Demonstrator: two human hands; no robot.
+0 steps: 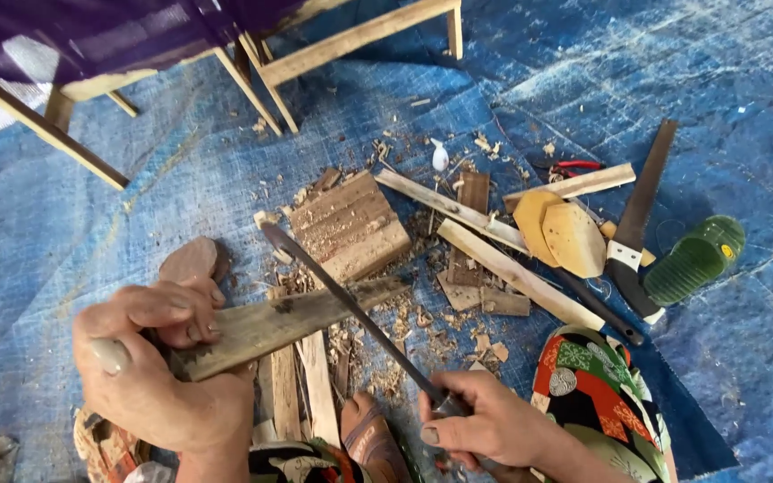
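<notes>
Left hand (158, 362) is clenched around the near end of a weathered wooden plank (288, 324), with the fingers curled over its top edge; the plank runs up and to the right, over the shavings. Right hand (485, 422) is closed tight on the handle of a long machete (351, 309), whose dark blade slants up and to the left, crossing over the plank with its tip just beyond it, beside a grooved wooden block (351, 225).

Underneath everything lies a blue tarp (91, 224) covering the floor. At the top stands a wooden frame (261, 67) of light slats, partly draped in purple cloth (100, 31). To the right of the block, several long wooden strips (512, 268) lie crossed, and two flat leaf-shaped wooden cutouts (565, 233) rest on them. A handsaw (641, 215) with a dark handle lies well to the right, near a green sandal (695, 259). A knee in patterned fabric (597, 394) shows at the lower right. Wood chips and shavings (404, 331) are scattered around the plank and block. A small white object (439, 157) lies near the top of the litter, too small to identify.
</notes>
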